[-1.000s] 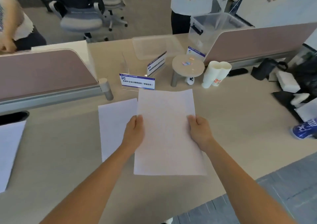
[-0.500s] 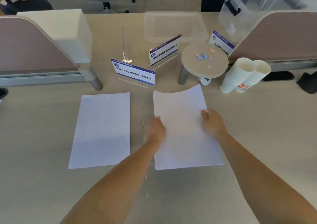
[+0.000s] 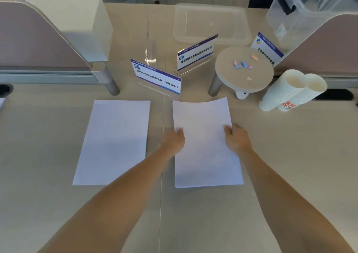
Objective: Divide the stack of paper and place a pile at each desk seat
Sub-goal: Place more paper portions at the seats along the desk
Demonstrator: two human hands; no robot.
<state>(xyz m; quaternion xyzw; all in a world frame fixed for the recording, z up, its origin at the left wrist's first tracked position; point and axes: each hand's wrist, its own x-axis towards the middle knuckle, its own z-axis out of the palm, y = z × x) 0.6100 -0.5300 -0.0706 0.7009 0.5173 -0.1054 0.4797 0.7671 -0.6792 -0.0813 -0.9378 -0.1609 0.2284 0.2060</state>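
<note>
Only the head camera here, looking down over both forearms at a pale wood desk (image 3: pixel 290 156).

Two stacks of white paper lie side by side in front of the person, one on each side of the seam that runs down the desk. The left pile (image 3: pixel 114 142) lies flat with nothing touching it. The right pile (image 3: pixel 205 156) is the one being held. The left hand (image 3: pixel 174 140) has it by the left long edge and the right hand (image 3: pixel 237 138) by the right long edge, about halfway up the sheet. Each thumb sits on top of the paper. The rest of the fingers are curled down at the edges, probably tucked under, but they're hidden so I can't say for sure. The near end of that pile looks to be down on the desk, and the far edge bows up in a slight arch.

Behind the paper:
- a blue-and-white name sign (image 3: pixel 157 77) in a clear stand, just past the gap between the piles
- a second sign (image 3: pixel 195 54) further back, and a third (image 3: pixel 268 48) off to the right
- a small round stand (image 3: pixel 244 72) with a few little coloured bits (image 3: pixel 241 64) on top, too small to identify
- two sleeves of paper cups (image 3: pixel 290 90) lying on their sides to its right
- a clear plastic lid (image 3: pixel 211 24) and a clear bin (image 3: pixel 310 6) at the back
- mauve dividers on the left (image 3: pixel 34 39) and right (image 3: pixel 329 45)
</note>
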